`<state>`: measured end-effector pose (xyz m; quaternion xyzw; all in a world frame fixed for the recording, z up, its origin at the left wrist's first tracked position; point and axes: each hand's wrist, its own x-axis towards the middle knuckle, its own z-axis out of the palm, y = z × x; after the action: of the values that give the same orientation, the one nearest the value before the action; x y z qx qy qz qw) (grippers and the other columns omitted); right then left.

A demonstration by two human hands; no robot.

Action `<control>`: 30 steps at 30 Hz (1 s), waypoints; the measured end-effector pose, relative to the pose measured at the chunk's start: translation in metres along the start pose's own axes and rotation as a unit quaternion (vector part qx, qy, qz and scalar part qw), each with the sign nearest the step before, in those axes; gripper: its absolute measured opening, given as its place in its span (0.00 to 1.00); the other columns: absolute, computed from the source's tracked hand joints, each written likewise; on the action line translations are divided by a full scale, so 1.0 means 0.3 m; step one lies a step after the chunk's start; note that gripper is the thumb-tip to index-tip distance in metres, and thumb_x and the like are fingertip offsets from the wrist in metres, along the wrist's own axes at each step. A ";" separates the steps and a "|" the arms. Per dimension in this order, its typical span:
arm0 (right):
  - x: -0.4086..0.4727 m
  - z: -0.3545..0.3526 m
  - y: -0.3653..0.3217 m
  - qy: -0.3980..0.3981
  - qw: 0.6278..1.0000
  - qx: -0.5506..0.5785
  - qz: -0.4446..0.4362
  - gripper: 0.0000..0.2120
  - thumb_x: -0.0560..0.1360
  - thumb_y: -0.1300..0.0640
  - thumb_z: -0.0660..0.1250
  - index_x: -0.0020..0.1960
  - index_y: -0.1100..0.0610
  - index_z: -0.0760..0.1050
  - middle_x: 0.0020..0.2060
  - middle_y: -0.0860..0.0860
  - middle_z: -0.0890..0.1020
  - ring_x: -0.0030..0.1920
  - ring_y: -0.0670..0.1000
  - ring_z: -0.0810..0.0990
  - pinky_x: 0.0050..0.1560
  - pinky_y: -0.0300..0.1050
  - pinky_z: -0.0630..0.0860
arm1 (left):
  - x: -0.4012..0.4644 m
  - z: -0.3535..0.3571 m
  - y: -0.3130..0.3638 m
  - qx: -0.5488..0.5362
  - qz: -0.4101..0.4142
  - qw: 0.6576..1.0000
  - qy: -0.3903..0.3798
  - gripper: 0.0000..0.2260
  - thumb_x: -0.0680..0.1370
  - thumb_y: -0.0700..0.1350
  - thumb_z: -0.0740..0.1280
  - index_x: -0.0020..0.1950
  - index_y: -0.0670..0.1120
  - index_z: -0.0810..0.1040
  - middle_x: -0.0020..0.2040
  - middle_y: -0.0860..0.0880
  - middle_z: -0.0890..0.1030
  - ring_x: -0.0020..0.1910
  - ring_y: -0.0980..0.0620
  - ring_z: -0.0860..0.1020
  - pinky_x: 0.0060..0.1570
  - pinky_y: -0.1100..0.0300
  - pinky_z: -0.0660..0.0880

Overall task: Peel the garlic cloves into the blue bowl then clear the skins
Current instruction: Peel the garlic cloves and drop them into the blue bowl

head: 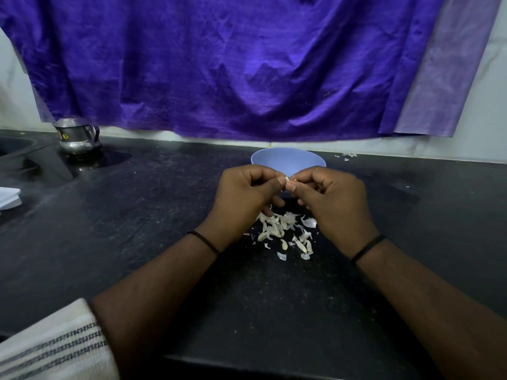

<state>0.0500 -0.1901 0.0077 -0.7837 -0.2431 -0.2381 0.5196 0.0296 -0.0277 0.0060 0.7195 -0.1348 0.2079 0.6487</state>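
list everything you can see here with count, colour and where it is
blue bowl: one, light blue, on the counter just beyond the hands
garlic clove: one, pale, pinched between both hands over the bowl's near rim
garlic skins and cloves: one loose pile, white, on the counter under the hands
skin scraps: a few, white, far edge of the counter right of the bowl
counter: one, black
steel jug: one, silver, far left of the counter
cloth: one, purple, hanging on the wall behind
white folded item: one, left edge, cannot tell what
striped fabric: one, cream with dark stripes, bottom left
wristbands: two, black, one per wrist
left hand: holds the clove
right hand: holds the clove
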 end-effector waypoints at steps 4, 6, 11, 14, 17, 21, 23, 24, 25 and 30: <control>-0.002 0.005 0.000 -0.014 1.000 0.009 -0.009 0.03 0.72 0.62 0.76 0.45 0.55 0.85 0.36 0.42 0.85 0.35 0.40 0.82 0.40 0.36 0.79 | 0.001 -0.003 0.008 -0.046 -0.037 0.998 0.003 0.03 0.77 0.35 0.70 0.47 0.38 0.83 0.38 0.42 0.85 0.34 0.47 0.83 0.30 0.56 0.78; 0.000 0.004 0.000 -0.016 1.000 0.015 -0.006 0.04 0.72 0.62 0.75 0.44 0.54 0.85 0.34 0.41 0.84 0.34 0.39 0.82 0.39 0.34 0.78 | 0.001 -0.003 0.009 -0.073 -0.054 0.996 0.000 0.03 0.77 0.34 0.69 0.48 0.37 0.82 0.38 0.42 0.85 0.34 0.49 0.83 0.29 0.58 0.78; 0.004 0.002 0.007 -0.015 1.000 0.021 0.009 0.08 0.74 0.61 0.74 0.42 0.48 0.83 0.33 0.41 0.84 0.33 0.42 0.82 0.37 0.36 0.79 | 0.002 -0.002 0.013 -0.108 -0.084 0.991 -0.014 0.04 0.77 0.33 0.68 0.50 0.34 0.81 0.39 0.41 0.85 0.34 0.50 0.83 0.29 0.61 0.78; 0.002 0.001 0.007 -0.014 1.000 0.022 0.013 0.07 0.74 0.60 0.74 0.42 0.48 0.83 0.33 0.43 0.85 0.33 0.43 0.82 0.37 0.38 0.80 | -0.001 0.000 0.017 -0.104 -0.091 0.990 -0.012 0.05 0.77 0.33 0.68 0.51 0.33 0.81 0.40 0.39 0.85 0.34 0.50 0.82 0.30 0.60 0.78; 0.002 0.005 0.008 -0.012 0.999 0.028 0.015 0.06 0.75 0.61 0.73 0.43 0.50 0.83 0.33 0.42 0.85 0.33 0.42 0.82 0.37 0.36 0.78 | -0.002 0.000 0.016 -0.099 -0.105 0.989 -0.009 0.07 0.77 0.35 0.69 0.51 0.32 0.81 0.44 0.35 0.84 0.35 0.49 0.82 0.29 0.60 0.78; 0.001 0.005 0.004 -0.010 0.999 0.037 0.014 0.06 0.75 0.63 0.73 0.43 0.52 0.83 0.32 0.40 0.84 0.34 0.39 0.82 0.36 0.31 0.75 | -0.001 0.000 0.011 -0.088 -0.109 0.990 -0.010 0.06 0.78 0.36 0.69 0.51 0.33 0.81 0.44 0.35 0.84 0.36 0.48 0.82 0.30 0.60 0.78; -0.001 0.005 0.004 -0.011 0.999 0.038 0.016 0.05 0.75 0.63 0.73 0.43 0.54 0.84 0.32 0.41 0.84 0.34 0.39 0.82 0.36 0.31 0.75 | -0.001 0.000 0.012 -0.086 -0.109 0.990 -0.010 0.06 0.78 0.36 0.69 0.50 0.33 0.81 0.44 0.35 0.84 0.36 0.48 0.82 0.30 0.60 0.78; -0.001 0.005 0.006 -0.010 0.999 0.036 0.017 0.05 0.74 0.63 0.73 0.44 0.54 0.84 0.32 0.42 0.84 0.34 0.39 0.82 0.37 0.32 0.76 | -0.001 0.001 0.013 -0.086 -0.111 0.990 -0.009 0.06 0.77 0.36 0.69 0.50 0.33 0.81 0.43 0.35 0.84 0.36 0.48 0.82 0.29 0.60 0.78; -0.001 0.005 0.007 -0.010 0.999 0.035 0.018 0.05 0.74 0.63 0.73 0.44 0.54 0.84 0.33 0.43 0.84 0.33 0.40 0.82 0.37 0.33 0.76 | -0.001 0.001 0.015 -0.087 -0.114 0.990 -0.008 0.06 0.77 0.36 0.70 0.50 0.33 0.82 0.43 0.35 0.84 0.35 0.48 0.82 0.29 0.60 0.78; -0.002 0.006 0.007 -0.009 1.000 0.026 0.014 0.05 0.74 0.63 0.74 0.44 0.53 0.84 0.33 0.43 0.84 0.33 0.41 0.82 0.37 0.33 0.76 | -0.003 0.003 0.019 -0.087 -0.123 0.989 -0.004 0.05 0.76 0.35 0.71 0.49 0.33 0.82 0.43 0.35 0.84 0.34 0.48 0.82 0.29 0.60 0.78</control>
<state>0.0511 -0.1893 0.0053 -0.7756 -0.2431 -0.2172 0.5406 0.0262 -0.0294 0.0104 0.6725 -0.0656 0.1117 0.7287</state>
